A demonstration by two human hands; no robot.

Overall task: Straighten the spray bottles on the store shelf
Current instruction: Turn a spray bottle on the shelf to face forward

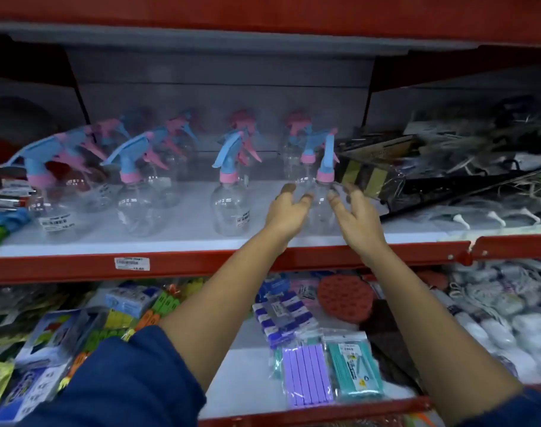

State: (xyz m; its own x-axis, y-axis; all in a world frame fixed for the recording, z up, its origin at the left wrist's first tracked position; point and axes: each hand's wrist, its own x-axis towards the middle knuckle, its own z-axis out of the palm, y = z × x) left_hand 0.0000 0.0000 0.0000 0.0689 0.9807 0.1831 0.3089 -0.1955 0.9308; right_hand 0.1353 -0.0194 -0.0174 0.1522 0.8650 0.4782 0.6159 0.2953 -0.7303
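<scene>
Two bare hands reach up to a store shelf (176, 241) with a red front rail, flanking one clear spray bottle (320, 208) in the front row. The left hand (289, 211) sits against the bottle's left side with fingers spread and curled; the right hand (354, 215) mirrors it on the bottle's right, fingers open and bent, though whether either palm presses the plastic cannot be told. The bottle stands upright between the hands, its blue trigger head and pink collar rising just above the fingertips. To the left of the left hand, three more front-row bottles can be counted: the nearest bottle (230, 208), a middle bottle (136, 208) and a far-left bottle (52, 208). Behind them stand further bottles, blurred beyond counting. One white price tag (130, 263) is stuck on the rail, below and left of the left hand.
</scene>
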